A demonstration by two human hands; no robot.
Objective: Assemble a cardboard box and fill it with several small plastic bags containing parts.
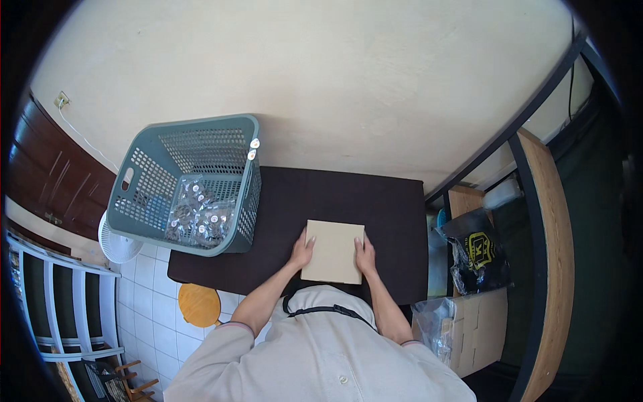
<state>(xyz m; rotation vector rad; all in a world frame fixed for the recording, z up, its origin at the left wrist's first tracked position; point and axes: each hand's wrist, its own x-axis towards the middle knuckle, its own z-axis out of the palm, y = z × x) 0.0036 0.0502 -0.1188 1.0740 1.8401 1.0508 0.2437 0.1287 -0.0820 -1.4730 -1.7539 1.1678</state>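
A flat, square cardboard box (333,252), pale tan and closed on top, lies at the near edge of the dark brown table (335,191). My left hand (303,250) grips its left side, thumb resting on the top face. On the opposite side my right hand (365,255) holds it the same way. The fingers of both hands are partly hidden along the box's sides. At the table's left stands a large grey-green plastic basket (248,194) with perforated walls. Several clear plastic packets (201,214) with small round labels lie inside it.
A plain wall (348,87) rises behind the table. Right of it are a black-framed shelf (546,254), a black plastic bag (477,251) and a cardboard carton (479,331). On the left are a round orange stool (199,305), a white fan (120,244) and a rack (60,295).
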